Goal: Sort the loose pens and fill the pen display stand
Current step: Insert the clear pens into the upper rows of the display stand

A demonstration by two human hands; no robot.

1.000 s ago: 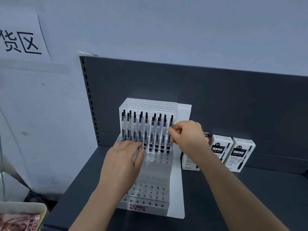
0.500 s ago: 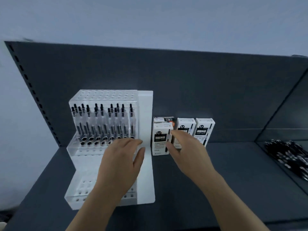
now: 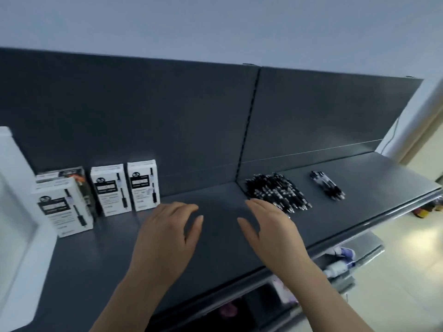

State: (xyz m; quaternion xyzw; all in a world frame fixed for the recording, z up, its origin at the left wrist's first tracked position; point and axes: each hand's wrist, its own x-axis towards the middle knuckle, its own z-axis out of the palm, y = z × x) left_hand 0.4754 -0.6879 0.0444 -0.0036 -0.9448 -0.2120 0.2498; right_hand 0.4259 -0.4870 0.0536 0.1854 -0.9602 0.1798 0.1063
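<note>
Two hands are seen above one dark grey shelf [image 3: 96,259], neither one holding anything. The left hand [image 3: 167,236] is held palm down with the fingers loosely spread and slightly bent. The right hand [image 3: 271,228] is also empty, its fingers straight and together, with the thumb set apart. A bare strip of shelf is left between the two hands.

Two groups of loose black pens are laid on the shelf. The large pile [image 3: 275,191] is found just beyond the right hand's fingertips and partly hidden by them; its pens are too many and too tangled to be counted. A small bundle [image 3: 327,185] is placed farther out past the right hand, well apart from the pile; its number cannot be told.

Four upright pen boxes are counted beyond and outward of the left hand. The nearest box [image 3: 143,184] is stood just beside the left fingertips, and a second box [image 3: 110,188] is next to it. A front box [image 3: 62,207] is set farther out, with a fourth box [image 3: 69,173] behind it, marked with orange.

One white pen display stand [image 3: 14,200] is cut off at the frame edge, far out past the left hand and blurred.
</note>
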